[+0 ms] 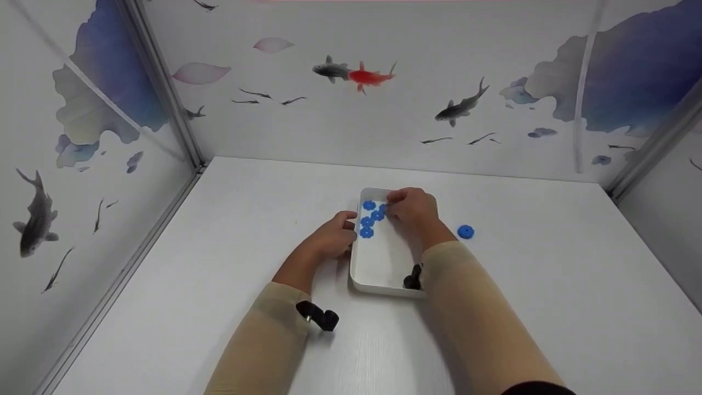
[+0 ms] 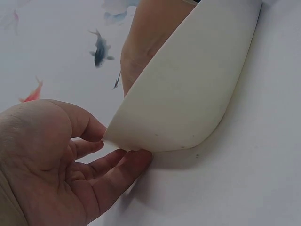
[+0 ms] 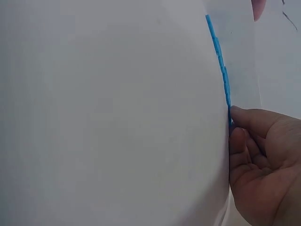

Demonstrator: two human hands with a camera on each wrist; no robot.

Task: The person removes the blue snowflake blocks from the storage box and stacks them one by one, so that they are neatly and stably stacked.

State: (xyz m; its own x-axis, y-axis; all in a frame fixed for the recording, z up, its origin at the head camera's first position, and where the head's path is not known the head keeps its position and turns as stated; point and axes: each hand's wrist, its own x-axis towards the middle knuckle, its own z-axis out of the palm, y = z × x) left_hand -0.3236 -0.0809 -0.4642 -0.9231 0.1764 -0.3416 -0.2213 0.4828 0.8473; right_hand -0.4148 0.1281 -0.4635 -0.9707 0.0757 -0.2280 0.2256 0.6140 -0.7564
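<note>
A shallow white tray [image 1: 386,258] stands lengthwise on the table, its wall [image 2: 183,89] large in the left wrist view. My left hand [image 1: 335,236] holds the tray's left side, thumb at one edge and fingertips along another. Inside the tray, near its far left corner, several blue notched plastic discs [image 1: 366,222] form a joined chain. My right hand [image 1: 414,209] reaches into the far end and pinches the chain's right end. In the right wrist view, thumb and index finger meet at the end of the blue strip of discs [image 3: 221,59], seen edge-on; the last disc is mostly hidden.
Another blue disc [image 1: 465,232] lies on the white table [image 1: 526,274] right of the tray. Black mounts sit on both wrists, such as the left clip [image 1: 319,316]. Fish-patterned panels [image 1: 373,126] enclose the table at the back and sides.
</note>
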